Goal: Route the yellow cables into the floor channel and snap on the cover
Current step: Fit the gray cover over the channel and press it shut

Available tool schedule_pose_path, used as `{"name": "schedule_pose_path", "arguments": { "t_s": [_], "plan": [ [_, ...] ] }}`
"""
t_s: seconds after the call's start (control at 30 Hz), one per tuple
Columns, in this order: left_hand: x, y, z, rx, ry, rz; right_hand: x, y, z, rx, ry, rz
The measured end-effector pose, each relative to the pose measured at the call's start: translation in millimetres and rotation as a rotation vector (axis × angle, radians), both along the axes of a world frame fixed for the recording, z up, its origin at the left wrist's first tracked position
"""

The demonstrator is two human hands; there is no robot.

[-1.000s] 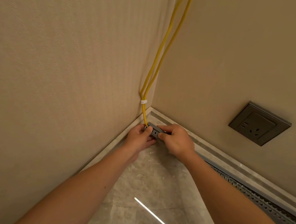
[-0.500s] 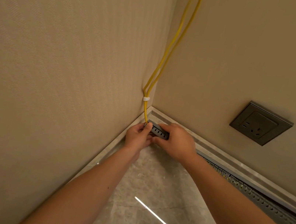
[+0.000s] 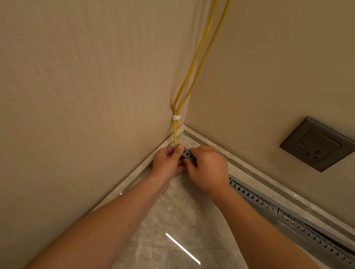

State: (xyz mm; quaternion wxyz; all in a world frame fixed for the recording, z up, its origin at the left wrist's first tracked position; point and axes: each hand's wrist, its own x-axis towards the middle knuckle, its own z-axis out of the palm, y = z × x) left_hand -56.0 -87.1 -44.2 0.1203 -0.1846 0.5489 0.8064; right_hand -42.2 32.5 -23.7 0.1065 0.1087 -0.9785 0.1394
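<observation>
Two yellow cables hang down the room corner, bound by a white clip just above the floor. Their lower end meets the grey slotted floor channel, which runs along the right wall's skirting. My left hand pinches the cables at the channel's corner end. My right hand grips the channel end right beside it, fingers touching the left hand. Yellow shows through some slots further along. No cover is in view.
A dark wall socket sits low on the right wall. Beige walls meet at the corner. Stone skirting runs along both walls. The glossy marble floor lies under my forearms.
Both hands stay at the channel's corner end with small finger shifts. The view has drifted slightly, so the cables and socket sit a little differently in frame.
</observation>
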Motion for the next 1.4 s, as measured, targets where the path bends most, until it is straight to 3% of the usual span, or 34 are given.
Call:
{"name": "schedule_pose_path", "arguments": {
  "t_s": [0.33,0.6,0.83,1.07,1.2,1.4],
  "plan": [
    [3.8,11.3,6.1,-0.118,-0.023,0.058,20.1,27.5,11.3,-0.012,-0.216,-0.024],
    [22.3,35.9,29.1,-0.523,-0.067,0.071,57.5,49.8,12.9,-0.034,-0.273,-0.110],
    [48.0,45.5,49.8,-0.451,-0.107,0.009,76.5,68.1,22.3,-0.006,-0.384,-0.131],
    [89.8,78.9,69.1,-0.574,0.018,0.046,116.3,108.7,39.0,-0.025,-0.408,-0.220],
    [113.3,117.1,74.2,-0.539,0.143,-0.060,150.4,144.7,49.1,-0.036,-0.381,-0.290],
    [166.7,196.4,82.9,-0.426,0.166,-0.250,218.5,215.0,67.7,-0.022,-0.391,-0.376]
  ]
}}
